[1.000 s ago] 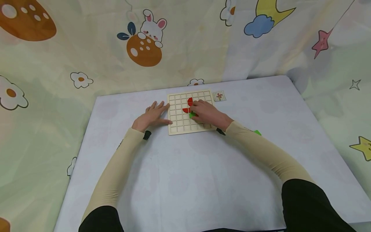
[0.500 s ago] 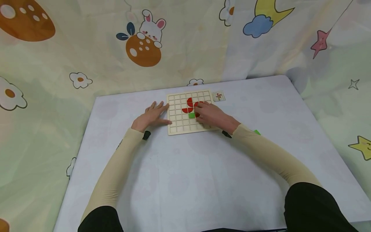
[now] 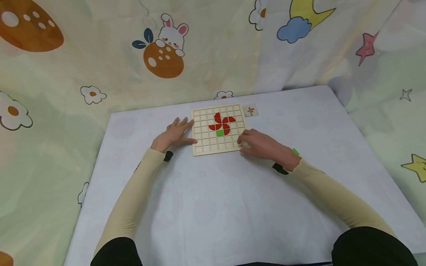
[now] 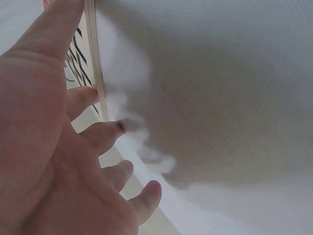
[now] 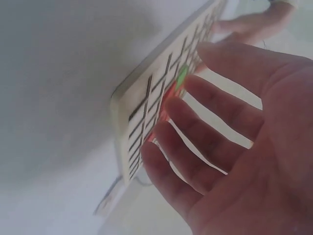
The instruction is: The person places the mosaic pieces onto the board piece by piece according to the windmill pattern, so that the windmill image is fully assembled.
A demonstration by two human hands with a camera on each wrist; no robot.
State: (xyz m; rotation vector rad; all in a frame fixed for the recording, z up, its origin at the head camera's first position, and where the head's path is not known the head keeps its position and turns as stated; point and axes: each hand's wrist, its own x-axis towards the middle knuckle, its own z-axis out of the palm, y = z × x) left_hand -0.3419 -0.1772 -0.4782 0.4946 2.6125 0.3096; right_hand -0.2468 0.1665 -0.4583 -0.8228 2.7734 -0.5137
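Observation:
A square wooden grid board (image 3: 203, 144) lies near the table's far edge. Red rounded pieces (image 3: 217, 118) form a pinwheel on it, and one green square piece (image 3: 220, 133) sits just below their centre. My left hand (image 3: 172, 136), fingers spread, touches the board's left edge with thumb and fingertips. Over the board's lower right corner is my right hand (image 3: 266, 146), its fingers loosely bent and holding nothing. In the right wrist view that hand's fingers (image 5: 195, 132) reach across in front of the grid; contact with it cannot be told.
A small pattern card (image 3: 250, 110) with a printed pinwheel lies beside the board's upper right corner. Another green piece (image 3: 296, 152) shows behind my right wrist, partly hidden. The white table (image 3: 213, 207) backs onto a patterned cloth (image 3: 213, 48).
My right hand has drawn back from the pieces toward the board's lower right corner, uncovering the whole red pinwheel and the green square. My left hand stays at the left edge.

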